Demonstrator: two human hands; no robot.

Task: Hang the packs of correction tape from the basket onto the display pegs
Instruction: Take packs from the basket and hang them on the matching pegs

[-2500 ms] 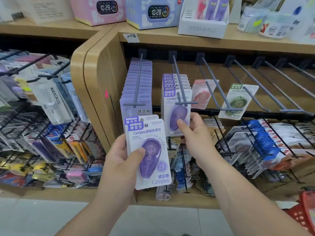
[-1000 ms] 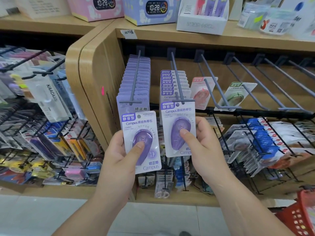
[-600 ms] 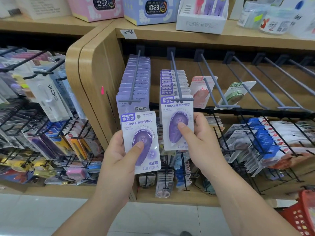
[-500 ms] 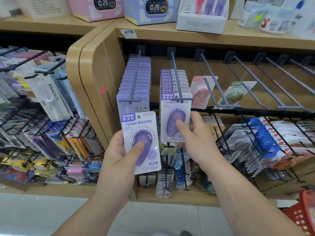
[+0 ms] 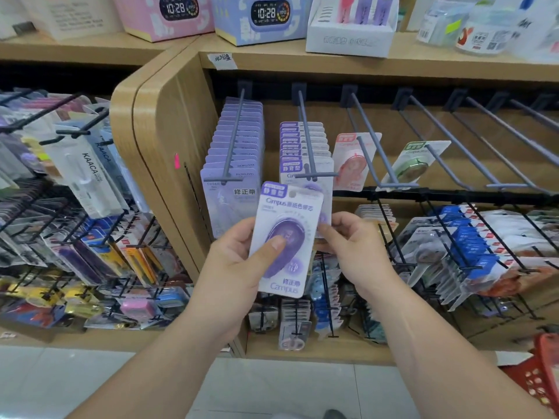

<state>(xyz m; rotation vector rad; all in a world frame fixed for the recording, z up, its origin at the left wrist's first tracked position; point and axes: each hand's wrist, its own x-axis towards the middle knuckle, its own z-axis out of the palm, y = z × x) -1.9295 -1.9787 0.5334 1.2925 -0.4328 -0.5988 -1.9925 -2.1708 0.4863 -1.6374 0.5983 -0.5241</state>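
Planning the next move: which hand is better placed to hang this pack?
Probably right: the right hand sits beside the pack, just below the peg tip; the left hand grips it low down.

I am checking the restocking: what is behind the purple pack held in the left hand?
The hanging pack on the second peg shows only its top and right edge behind the held pack; its middle is covered.

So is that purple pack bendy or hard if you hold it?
Probably fairly stiff: the pack stands flat though the left hand grips only its lower half. Likely light, since a thumb and fingers hold it up.
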